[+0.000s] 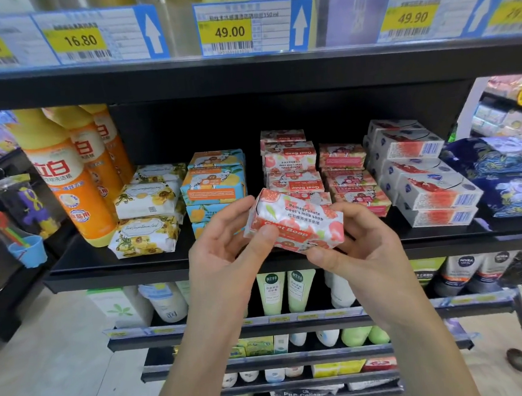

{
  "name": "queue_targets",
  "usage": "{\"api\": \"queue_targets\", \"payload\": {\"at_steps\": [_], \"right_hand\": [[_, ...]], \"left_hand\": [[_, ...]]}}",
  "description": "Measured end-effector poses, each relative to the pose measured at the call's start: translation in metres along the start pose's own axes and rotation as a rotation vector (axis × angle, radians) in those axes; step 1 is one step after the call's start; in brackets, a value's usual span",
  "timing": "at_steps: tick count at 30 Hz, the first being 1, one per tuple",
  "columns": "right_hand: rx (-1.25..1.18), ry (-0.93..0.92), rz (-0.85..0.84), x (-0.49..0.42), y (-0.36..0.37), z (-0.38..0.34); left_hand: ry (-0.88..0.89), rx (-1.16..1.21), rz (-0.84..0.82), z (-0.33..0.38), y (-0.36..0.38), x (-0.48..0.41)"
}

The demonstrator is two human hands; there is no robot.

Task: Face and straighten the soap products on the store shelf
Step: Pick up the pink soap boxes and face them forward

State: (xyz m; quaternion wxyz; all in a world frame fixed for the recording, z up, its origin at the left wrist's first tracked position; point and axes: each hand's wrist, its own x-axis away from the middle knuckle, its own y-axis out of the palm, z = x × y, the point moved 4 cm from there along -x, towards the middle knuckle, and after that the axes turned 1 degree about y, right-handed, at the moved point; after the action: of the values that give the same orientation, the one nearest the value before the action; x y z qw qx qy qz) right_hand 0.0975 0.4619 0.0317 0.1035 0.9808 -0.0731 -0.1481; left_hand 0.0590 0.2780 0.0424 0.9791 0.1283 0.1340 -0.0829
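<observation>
The pomegranate soap bar (302, 218) is held in mid-air in front of the black shelf (109, 266), just off its front edge. It is tilted, with its left end higher than its right, and its red "Goat Soap" band faces the camera. Both hands clamp it. The left hand (223, 250) grips the left end, with the thumb pressed on the red band and the fingers behind. The right hand (364, 252) grips the right end from below, thumb along the lower edge; its fingers are mostly hidden behind the wrapper and seem to be curled under it.

Directly behind the bar stands a stack of matching red soaps (291, 167), several with their lettering upside down. Just right of the bar, on the same shelf, is a second red stack (348, 178). Further right of it are white soap boxes (423, 178), piled slightly askew, and then dark blue floral packs (508, 178). Left of the bar is a stack of blue-and-orange soaps (214, 182). Beyond that lie sunflower-wrapped soaps (146, 219), loosely stacked, and then tall orange bottles (65, 182). Above the bar, price tags (229, 31) line the upper shelf edge. Below the bar, pale green tubes (285, 289) stand on the next shelf down.
</observation>
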Motion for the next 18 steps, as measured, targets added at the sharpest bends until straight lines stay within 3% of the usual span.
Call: {"api": "queue_targets", "payload": {"at_steps": [8, 18], "right_hand": [[0.059, -0.057, 0.042, 0.000, 0.002, -0.002], [0.079, 0.141, 0.001, 0.003, 0.012, 0.002]], "left_hand": [[-0.079, 0.016, -0.041, -0.003, -0.003, -0.004], [-0.071, 0.163, -0.013, -0.010, -0.002, -0.003]]}}
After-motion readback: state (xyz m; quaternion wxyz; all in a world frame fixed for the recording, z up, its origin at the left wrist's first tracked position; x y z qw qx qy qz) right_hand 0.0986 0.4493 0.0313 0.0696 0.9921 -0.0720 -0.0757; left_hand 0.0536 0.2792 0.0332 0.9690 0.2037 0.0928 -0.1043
